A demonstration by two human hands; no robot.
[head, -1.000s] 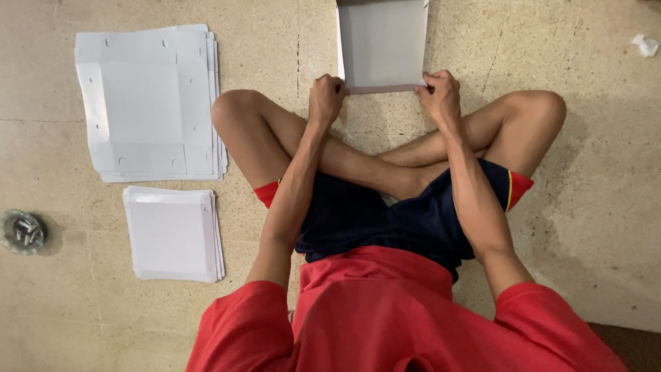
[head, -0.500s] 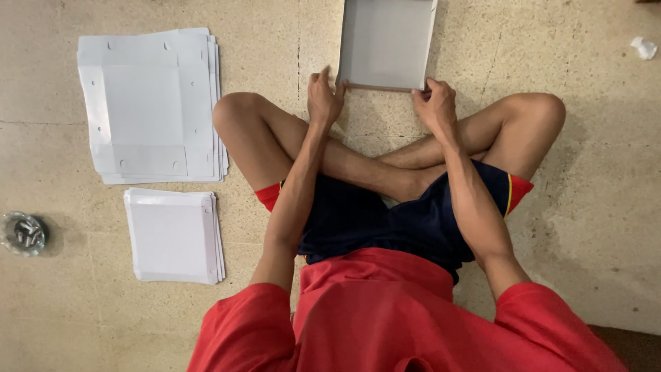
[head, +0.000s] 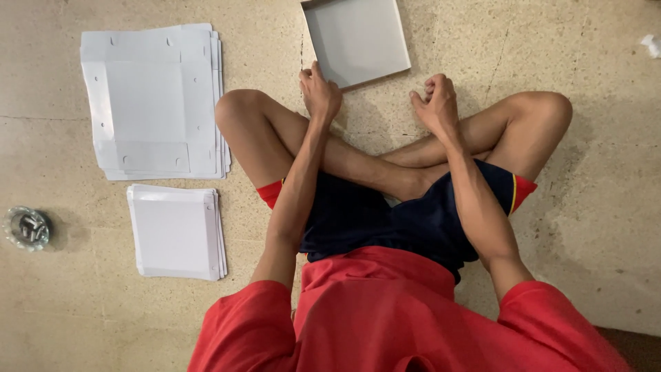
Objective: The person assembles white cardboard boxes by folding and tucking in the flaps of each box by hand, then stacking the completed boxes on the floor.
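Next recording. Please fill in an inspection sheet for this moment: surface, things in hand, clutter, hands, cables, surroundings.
Surface: beige speckled stone floor with thin cracks; the person sits cross-legged on it.
Job's things: folded white cardboard tray lying open side up on the floor in front of the knees.
Clutter: large stack of flat white die-cut sheets; smaller stack of white sheets below it; small glass dish at the left edge; crumpled white scrap at the right edge.
Hands: left hand touches the tray's near corner, fingers curled; right hand loosely closed, empty, off the tray.
Cables: nothing seen.
Surroundings: nothing seen beyond the floor.
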